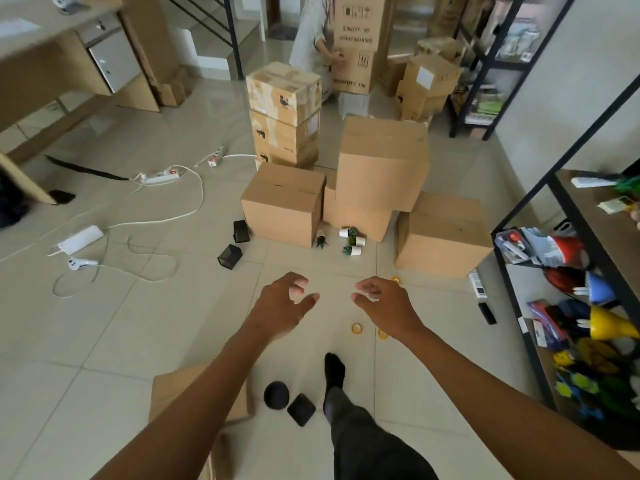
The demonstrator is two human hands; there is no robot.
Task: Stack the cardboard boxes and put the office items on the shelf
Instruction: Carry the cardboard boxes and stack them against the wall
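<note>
Both hands are empty: left hand (282, 299) and right hand (384, 301) reach forward, fingers loosely spread. Step in hand appears to be box stacking; cardboard boxes (284, 202) sit at twelve o'clock, well apart from the hands. Next move calls for closing in and gripping two opposite sides; the shelf (568, 216) stands at three o'clock.

Your arms reach forward side by side, left hand (282, 308) and right hand (384, 304) empty, thumbs facing, fingers loosely curled.

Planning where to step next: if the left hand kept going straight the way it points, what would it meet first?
Probably the plain cardboard box ahead of the left hand; before that, only bare floor tiles show. Depth is unclear from this view.
</note>
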